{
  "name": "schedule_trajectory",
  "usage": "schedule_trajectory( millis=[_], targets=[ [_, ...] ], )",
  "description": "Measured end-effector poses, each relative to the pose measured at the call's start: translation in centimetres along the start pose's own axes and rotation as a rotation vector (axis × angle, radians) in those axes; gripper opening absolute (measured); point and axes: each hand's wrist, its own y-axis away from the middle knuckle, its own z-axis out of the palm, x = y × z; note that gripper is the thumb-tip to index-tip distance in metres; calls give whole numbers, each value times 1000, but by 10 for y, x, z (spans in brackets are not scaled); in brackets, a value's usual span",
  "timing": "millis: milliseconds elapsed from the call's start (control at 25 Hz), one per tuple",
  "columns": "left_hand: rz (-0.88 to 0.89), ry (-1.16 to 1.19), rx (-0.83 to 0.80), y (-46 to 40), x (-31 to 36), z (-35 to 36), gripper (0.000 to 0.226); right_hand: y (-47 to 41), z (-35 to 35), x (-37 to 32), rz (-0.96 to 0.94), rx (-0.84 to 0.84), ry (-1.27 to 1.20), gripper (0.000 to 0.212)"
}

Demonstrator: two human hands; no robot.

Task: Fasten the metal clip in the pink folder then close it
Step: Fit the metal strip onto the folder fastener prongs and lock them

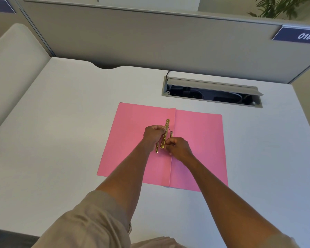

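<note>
A pink folder (200, 140) lies open and flat on the white desk, its fold running down the middle. A gold metal clip (166, 129) sits on the left leaf just beside the fold, its long bar lifted off the paper. My left hand (153, 134) grips the bar at its middle from the left. My right hand (177, 146) pinches the bar's near end from the right. A thin prong curves up beside the bar, and a second gold strip shows under my left hand.
A grey cable hatch (211, 90) stands open in the white desk (61, 122) behind the folder. A grey partition (150, 38) with a label "018" closes off the back. A pale chair back (13, 59) rises at the left.
</note>
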Motion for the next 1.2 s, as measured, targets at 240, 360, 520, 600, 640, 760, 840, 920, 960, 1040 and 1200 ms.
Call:
schedule_trajectory(
  millis=[240, 360, 520, 600, 640, 760, 840, 920, 960, 1040, 1200],
  targets=[
    [-12, -2, -3, 1, 2, 0, 11, 5, 1, 4, -35, 40, -35, 11],
    [-9, -7, -8, 4, 2, 0, 12, 6, 1, 4, -32, 40, -42, 12],
    [-7, -21, -23, 7, 2, -1, 8, 6, 0, 4, -39, 52, -36, 13],
    [-4, -25, -39, 9, 3, -2, 4, 7, -2, 5, -21, 43, -70, 13],
    [-2, -29, -49, 10, 4, -3, 4, 8, -4, 6, -11, 42, -111, 14],
    [9, -61, -63, 13, 5, -3, 5, 11, -7, 9, 44, 81, -238, 13],
    [16, -83, -69, 15, 4, -2, 6, 10, -8, 8, 95, 99, -259, 12],
    [31, -115, -79, 16, 2, -2, 7, 9, -7, 6, 120, 100, -244, 11],
    [39, -138, -83, 16, 0, -2, 7, 8, -6, 5, 129, 100, -235, 11],
    [62, -204, -82, 16, -2, -3, 8, 7, -5, 4, 144, 111, -209, 10],
    [116, -378, -19, 16, -3, 2, 7, 2, -5, 5, 185, 150, -137, 12]
  ],
)
